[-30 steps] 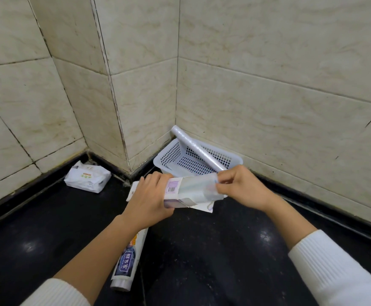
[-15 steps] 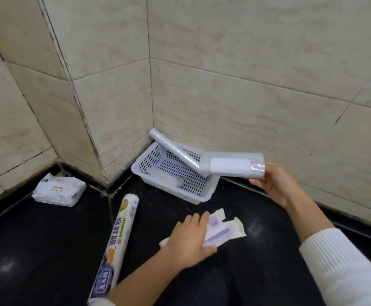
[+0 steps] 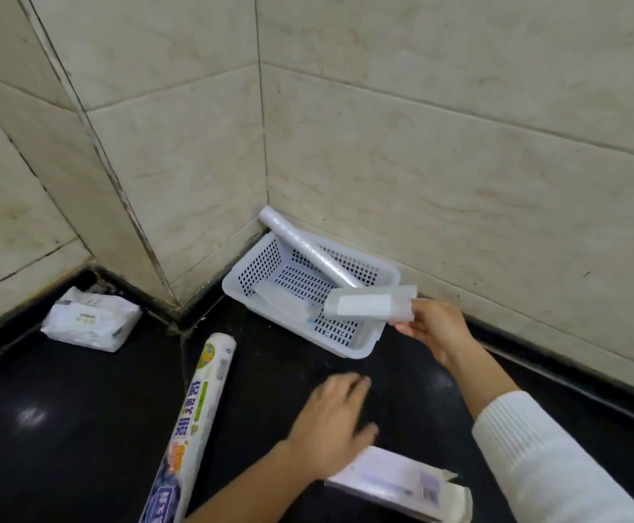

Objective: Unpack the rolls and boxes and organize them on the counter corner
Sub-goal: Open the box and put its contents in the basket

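Note:
My right hand (image 3: 434, 326) holds a short clear-wrapped roll (image 3: 370, 306) by its right end, over the near right corner of the white perforated basket (image 3: 255, 271). A long thin clear roll (image 3: 309, 249) leans across the basket toward the wall corner, and a flat clear packet (image 3: 283, 303) lies inside. My left hand (image 3: 332, 422) hovers over the black counter (image 3: 62, 428), fingers spread, blurred. An emptied white box (image 3: 398, 483) with open flaps lies just right of that hand. A long printed cling-film roll (image 3: 198, 413) lies on the counter to the left.
A white soft pack of wipes (image 3: 90, 320) lies at the left against the tiled wall. The basket sits in the corner where two tiled walls meet. A jutting wall corner (image 3: 173, 296) stands between the wipes and the basket.
The right hand has brought the short roll down to the basket's near corner. The left hand has let go of the emptied box, which now lies nearer to me.

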